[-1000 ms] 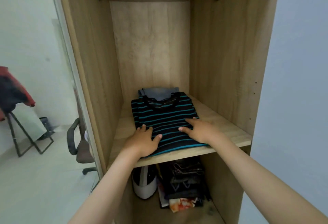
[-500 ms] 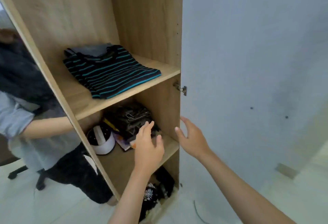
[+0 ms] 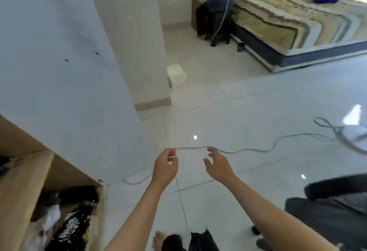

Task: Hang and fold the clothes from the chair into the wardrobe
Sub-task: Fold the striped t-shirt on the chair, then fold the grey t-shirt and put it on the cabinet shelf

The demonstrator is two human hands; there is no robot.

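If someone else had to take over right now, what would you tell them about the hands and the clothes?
Left hand: empty, fingers loosely curled, held out over the floor.
Right hand: empty and open, beside the left.
Both hang above a grey cable lying across the tiled floor; neither is gripping it.
Wardrobe: only its lower corner shows at the bottom left, with a jumble of dark and patterned clothes inside.
A dark garment lies at the lower right; what it rests on cannot be seen.
Done: cannot be judged from this view.
Left: probably fetch that dark garment next, then fold or hang it in the wardrobe.
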